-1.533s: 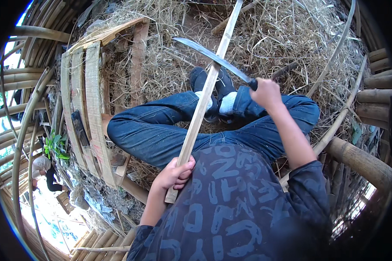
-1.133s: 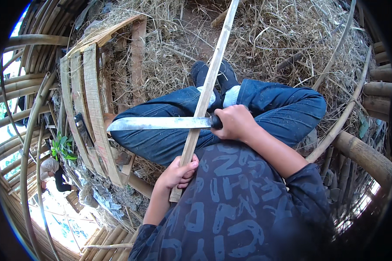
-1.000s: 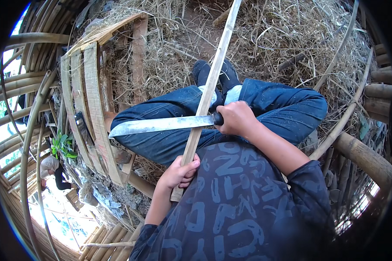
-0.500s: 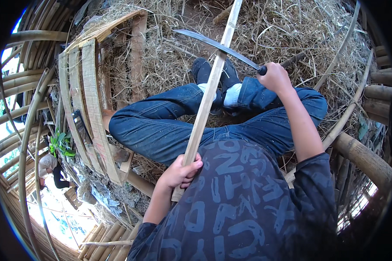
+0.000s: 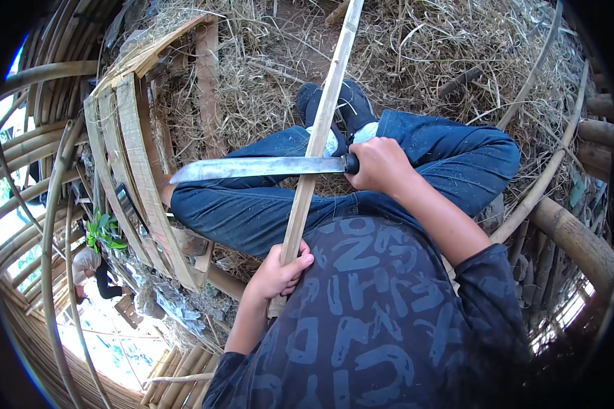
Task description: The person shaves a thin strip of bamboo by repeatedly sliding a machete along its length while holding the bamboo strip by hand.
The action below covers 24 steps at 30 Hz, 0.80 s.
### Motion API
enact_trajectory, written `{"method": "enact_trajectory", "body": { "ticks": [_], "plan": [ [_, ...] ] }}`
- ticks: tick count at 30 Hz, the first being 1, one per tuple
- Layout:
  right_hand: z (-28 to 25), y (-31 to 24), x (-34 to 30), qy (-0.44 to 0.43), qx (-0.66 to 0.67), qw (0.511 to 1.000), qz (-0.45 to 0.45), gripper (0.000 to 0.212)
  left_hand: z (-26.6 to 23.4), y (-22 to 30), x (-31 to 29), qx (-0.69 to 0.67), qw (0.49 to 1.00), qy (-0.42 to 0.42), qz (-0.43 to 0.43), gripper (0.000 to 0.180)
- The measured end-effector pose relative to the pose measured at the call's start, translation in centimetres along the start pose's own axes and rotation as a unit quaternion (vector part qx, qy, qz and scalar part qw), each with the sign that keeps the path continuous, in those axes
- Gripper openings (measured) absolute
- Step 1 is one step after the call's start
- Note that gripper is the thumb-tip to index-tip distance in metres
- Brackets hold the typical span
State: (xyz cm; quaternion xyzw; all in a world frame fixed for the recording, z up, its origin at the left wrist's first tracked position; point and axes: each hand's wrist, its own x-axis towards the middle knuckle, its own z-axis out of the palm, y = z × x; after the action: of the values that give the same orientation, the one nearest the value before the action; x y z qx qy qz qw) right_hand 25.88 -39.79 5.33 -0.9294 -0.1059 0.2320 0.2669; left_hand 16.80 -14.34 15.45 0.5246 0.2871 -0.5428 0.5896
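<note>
My left hand (image 5: 280, 270) is closed around the lower end of a long, pale bamboo strip (image 5: 325, 121), close to my belly. The strip slants up and away between my crossed legs, past my shoes. In my right hand (image 5: 382, 163) is the dark handle of a machete (image 5: 259, 168), gripped above my right leg. Its long grey blade lies across the strip and points left, with the tip above my left knee. Blade and strip overlap just in front of my lap; whether the edge touches the wood I cannot tell.
Dry straw (image 5: 430, 61) covers the ground ahead. To the left stands a wooden slatted frame (image 5: 140, 143) beside my left knee. A thick bamboo pole (image 5: 572, 238) lies at the right. Farther left, a person (image 5: 89, 266) is beyond bamboo poles (image 5: 44, 225).
My right hand has drawn the machete down the strip toward my body, and the blade now lies nearly level. The left hand keeps its hold on the strip's lower end.
</note>
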Motion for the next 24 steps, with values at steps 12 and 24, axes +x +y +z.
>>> {"method": "enact_trajectory", "body": {
  "ticks": [12,24],
  "plan": [
    [0.3,2.2,1.6,0.032,-0.037,0.999,0.000,0.024,-0.1,-0.3,0.1,-0.010,1.000,0.006,0.004,0.020],
    [-3.4,12.1,4.3,0.138,-0.038,0.966,0.215,0.023,1.0,-0.1,-0.5,0.020,1.000,0.002,0.018,0.018]
  ]
}}
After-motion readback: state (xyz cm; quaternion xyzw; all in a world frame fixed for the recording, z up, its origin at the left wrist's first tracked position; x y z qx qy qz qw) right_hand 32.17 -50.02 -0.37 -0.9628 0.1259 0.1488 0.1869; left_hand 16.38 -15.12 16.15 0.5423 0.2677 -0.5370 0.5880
